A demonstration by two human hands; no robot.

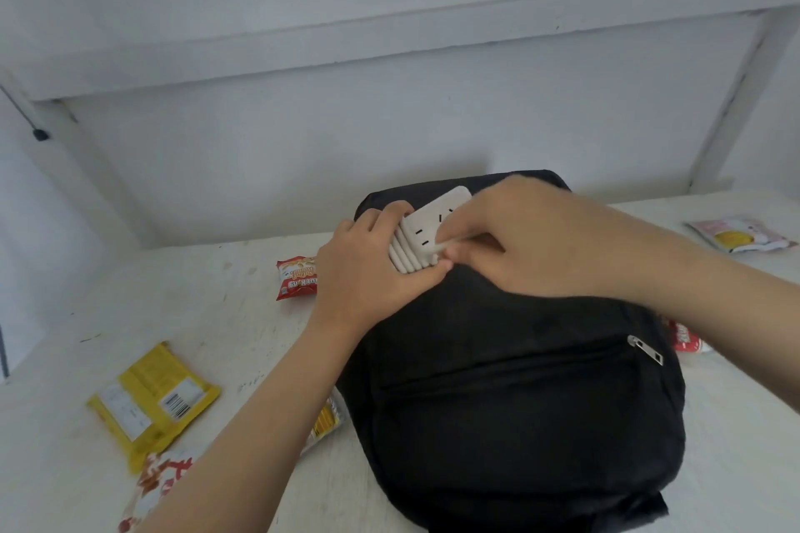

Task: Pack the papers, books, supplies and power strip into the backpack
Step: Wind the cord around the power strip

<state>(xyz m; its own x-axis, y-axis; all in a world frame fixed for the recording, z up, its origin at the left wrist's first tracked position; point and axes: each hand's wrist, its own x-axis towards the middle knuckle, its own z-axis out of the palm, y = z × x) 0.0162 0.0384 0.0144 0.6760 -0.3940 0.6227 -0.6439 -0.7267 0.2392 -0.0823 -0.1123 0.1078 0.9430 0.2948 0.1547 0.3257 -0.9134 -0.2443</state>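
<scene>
A black backpack (515, 394) lies flat on the white table (208, 303), its front pocket zipper shut. On its upper part sits a white power strip (433, 216) with its white cord wrapped in several loops round one end. My left hand (368, 273) grips the looped cord and the strip's near end. My right hand (528, 238) reaches over from the right and pinches the cord's end against the strip's face.
Snack packets lie around the bag: a red one (296, 277) by my left hand, a yellow one (151, 402) at front left, a red-and-white one (160, 485) below it, another (684, 338) at the bag's right, a pink-and-yellow one (740, 235) far right. A white wall rises behind.
</scene>
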